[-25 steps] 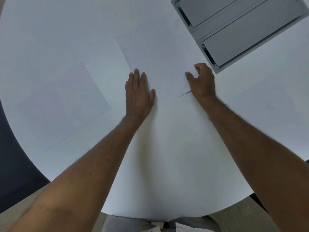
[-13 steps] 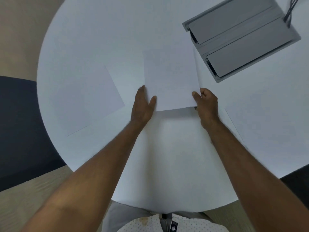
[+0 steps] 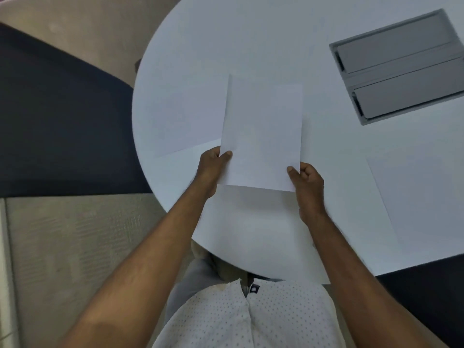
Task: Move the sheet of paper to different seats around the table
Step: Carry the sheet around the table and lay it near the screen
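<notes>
Head view: sheet of paper (image 3: 262,136) is being held above the white round table (image 3: 251,46), pinched at both near corners. Left hand (image 3: 211,169) is gripping the near-left edge, thumb on top, fingers hidden under it. Right hand (image 3: 307,183) is gripping the near-right corner the same way. Other sheets (image 3: 183,121) are lying left and right. Grey cable box (image 3: 399,69) is sitting far right.

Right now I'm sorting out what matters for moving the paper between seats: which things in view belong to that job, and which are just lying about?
Part of the job:
- held sheet
- left hand, gripping its lower left edge
- right hand, gripping its lower right edge
- round table

Just lying about:
- sheet on the left
- sheet on the right
- grey cable box set in the table
</notes>
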Action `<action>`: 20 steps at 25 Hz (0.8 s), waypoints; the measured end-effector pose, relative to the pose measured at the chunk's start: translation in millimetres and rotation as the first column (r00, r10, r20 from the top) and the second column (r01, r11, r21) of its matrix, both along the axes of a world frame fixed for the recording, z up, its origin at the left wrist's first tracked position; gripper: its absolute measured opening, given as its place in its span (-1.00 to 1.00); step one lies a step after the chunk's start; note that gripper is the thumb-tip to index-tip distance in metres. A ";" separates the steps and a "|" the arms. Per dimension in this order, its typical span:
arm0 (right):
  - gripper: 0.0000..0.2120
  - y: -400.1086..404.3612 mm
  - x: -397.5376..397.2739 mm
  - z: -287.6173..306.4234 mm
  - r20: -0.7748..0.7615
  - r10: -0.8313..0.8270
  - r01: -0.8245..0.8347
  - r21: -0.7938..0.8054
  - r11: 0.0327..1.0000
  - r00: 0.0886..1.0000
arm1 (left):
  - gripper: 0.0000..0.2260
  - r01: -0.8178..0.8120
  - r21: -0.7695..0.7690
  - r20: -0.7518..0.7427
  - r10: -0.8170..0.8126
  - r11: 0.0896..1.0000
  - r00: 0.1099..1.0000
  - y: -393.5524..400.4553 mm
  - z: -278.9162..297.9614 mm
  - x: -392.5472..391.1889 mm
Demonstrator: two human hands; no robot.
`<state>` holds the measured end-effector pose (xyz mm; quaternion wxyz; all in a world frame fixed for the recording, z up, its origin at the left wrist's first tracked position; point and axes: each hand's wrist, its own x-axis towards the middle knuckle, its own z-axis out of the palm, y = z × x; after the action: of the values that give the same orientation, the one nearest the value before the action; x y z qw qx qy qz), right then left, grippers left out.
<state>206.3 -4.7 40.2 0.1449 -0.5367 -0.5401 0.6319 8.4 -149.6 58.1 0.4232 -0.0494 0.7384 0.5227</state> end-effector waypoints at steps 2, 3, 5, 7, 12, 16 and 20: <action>-0.94 -25.8 -14.3 5.5 -0.030 0.053 -0.054 -0.023 0.998 0.998 | -0.79 -0.016 0.005 -0.048 0.016 1.000 0.999 -36.3 11.4 -9.5; -0.94 -39.2 -23.1 8.6 -0.042 0.078 -0.079 -0.032 0.996 0.996 | -0.80 -0.026 0.008 -0.068 0.027 1.000 0.997 -55.1 17.5 -14.9; -0.93 -71.0 -46.2 18.1 -0.069 0.129 -0.132 -0.047 0.990 0.989 | -0.83 -0.045 0.016 -0.116 0.046 0.999 0.992 -97.9 31.6 -27.2; -0.88 -102.7 -72.3 31.3 -0.091 0.167 -0.172 -0.054 0.984 0.982 | -0.86 -0.063 0.047 -0.157 0.070 0.997 0.985 -139.8 48.3 -38.7; -0.81 -199.1 -144.0 83.0 -0.197 0.241 -0.240 0.028 0.970 0.950 | -0.85 -0.122 0.178 -0.240 0.163 0.976 0.957 -262.6 96.6 -73.4; -0.80 -288.8 -199.0 126.7 -0.283 0.337 -0.320 0.104 0.942 0.898 | -0.81 -0.223 0.278 -0.280 0.301 0.934 0.911 -362.8 131.6 -103.7; -0.81 -368.4 -254.5 172.1 -0.350 0.432 -0.408 0.143 0.902 0.831 | -0.81 -0.299 0.378 -0.307 0.423 0.876 0.852 -451.2 160.9 -132.8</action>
<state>-48.1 -373.0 212.3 0.1195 -0.2699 -0.6265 0.7214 -124.4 -600.8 219.0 0.1667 -0.0181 0.6896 0.7045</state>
